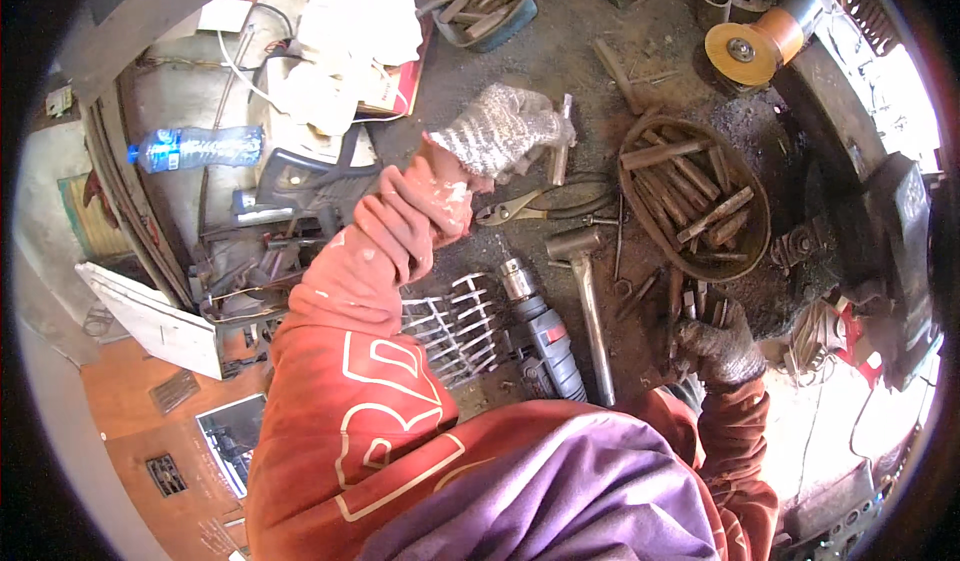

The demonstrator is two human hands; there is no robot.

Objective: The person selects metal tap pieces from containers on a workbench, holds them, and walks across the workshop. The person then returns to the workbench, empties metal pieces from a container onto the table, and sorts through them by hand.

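Note:
My left hand (503, 133), in a grey-white knitted glove, reaches over the middle of the dirty worktop. Its fingers are closed round a short metal bar (559, 163) that stands out beyond the knuckles. Just below it lie pliers (522, 207) with their handles spread. At the lower right, my right hand (722, 347), in a dark, soiled glove, grips short metal rods (690, 306) whose ends poke past the fingers. Above this hand is an oval basin (764, 223) holding several rusty metal rods. A hammer (592, 311) lies between my two arms, its head away from me.
A power drill (548, 341) lies beside comb-like metal pieces (478, 319) near my body. An angle grinder (775, 39) with a yellow disc sits at the far right. A blue-grey tub (502, 33) of metal pieces stands at the back. A plastic bottle (205, 148) lies left.

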